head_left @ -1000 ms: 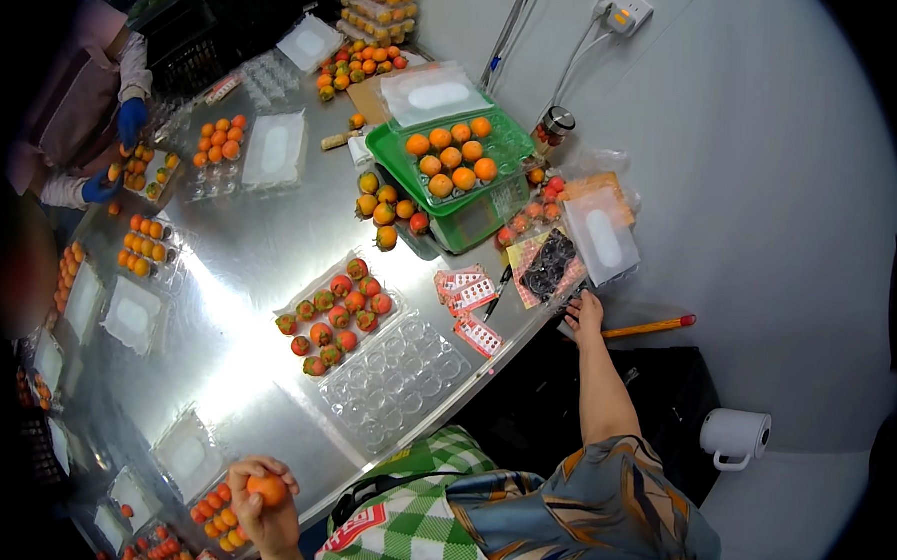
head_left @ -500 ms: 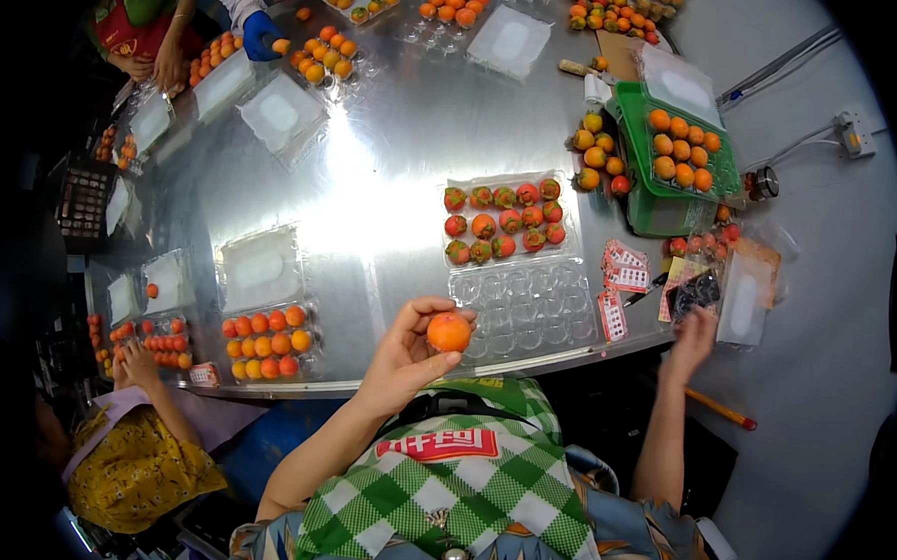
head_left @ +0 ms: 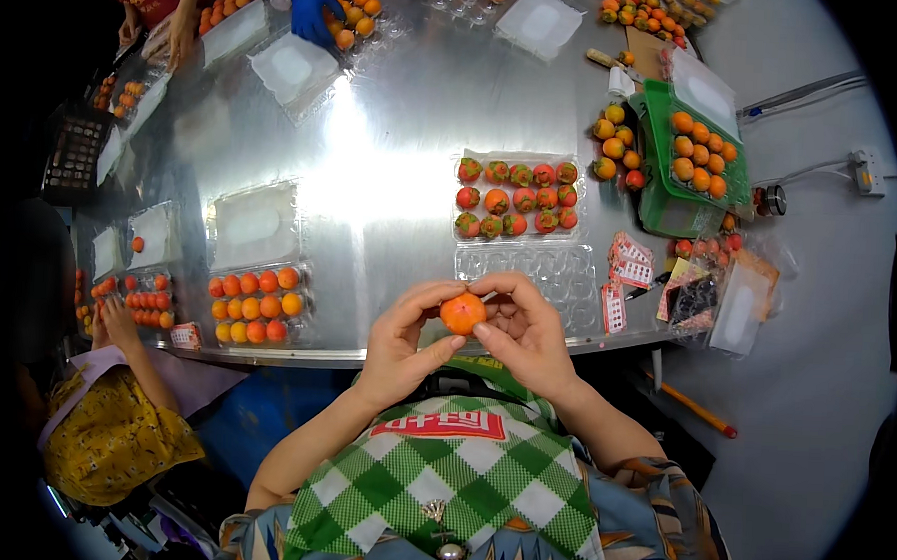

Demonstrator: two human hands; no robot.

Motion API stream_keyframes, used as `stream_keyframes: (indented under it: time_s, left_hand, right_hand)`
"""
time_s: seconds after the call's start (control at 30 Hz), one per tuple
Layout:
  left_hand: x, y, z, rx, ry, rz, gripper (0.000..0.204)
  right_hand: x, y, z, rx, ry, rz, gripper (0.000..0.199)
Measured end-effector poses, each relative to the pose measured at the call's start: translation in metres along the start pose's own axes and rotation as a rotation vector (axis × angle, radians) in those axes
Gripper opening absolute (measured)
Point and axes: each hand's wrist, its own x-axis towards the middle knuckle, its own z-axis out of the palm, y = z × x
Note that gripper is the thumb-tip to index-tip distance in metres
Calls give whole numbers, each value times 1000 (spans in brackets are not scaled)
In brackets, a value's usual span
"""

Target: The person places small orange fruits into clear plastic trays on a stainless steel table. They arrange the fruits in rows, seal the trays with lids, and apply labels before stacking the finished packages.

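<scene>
The left hand (head_left: 403, 340) and the right hand (head_left: 531, 342) meet at the near edge of the desk (head_left: 390, 247), each grip pinching the same orange fruit (head_left: 462, 314) from its own side. Farther from this edge, red-orange fruits (head_left: 524, 200) stand in three rows; a transparent plastic tray (head_left: 558, 285) lies nearer.

Your bench (head_left: 401, 223): smooth metal, glossy with glare. Your persimmon (head_left: 463, 314): smooth, lightly glossy skin. Your checked apron (head_left: 460, 481): matt cloth. Cupped tray (head_left: 559, 280): clear, shiny moulded plastic. Green basin (head_left: 659, 174): smooth plastic.
</scene>
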Motion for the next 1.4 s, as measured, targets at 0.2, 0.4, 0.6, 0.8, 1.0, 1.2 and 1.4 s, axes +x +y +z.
stream_keyframes:
  time_s: [0.2, 0.4, 0.6, 0.8, 1.0, 1.2, 1.4]
  left_hand:
    - [3, 1, -2, 359, 20, 209, 45]
    - [1, 12, 0, 578, 54, 263, 44]
    - [-1, 5, 3, 451, 68, 249, 42]
    - [-8, 3, -6, 428, 112, 188, 41]
    - [-9, -4, -6, 134, 148, 80, 43]
    - [-6, -3, -4, 151, 165, 132, 42]
    - [-5, -1, -7, 459, 89, 215, 49]
  right_hand:
    - [-1, 1, 4, 17, 38, 31, 33]
    - [-1, 7, 10, -10, 97, 47, 33]
    - [-5, 16, 8, 78, 122, 101, 29]
    - [3, 13, 14, 124, 73, 154, 26]
    - [11, 2, 14, 218, 12, 244, 28]
    - [10, 3, 16, 209, 24, 195, 29]
    - [9, 12, 14, 114, 45, 153, 31]
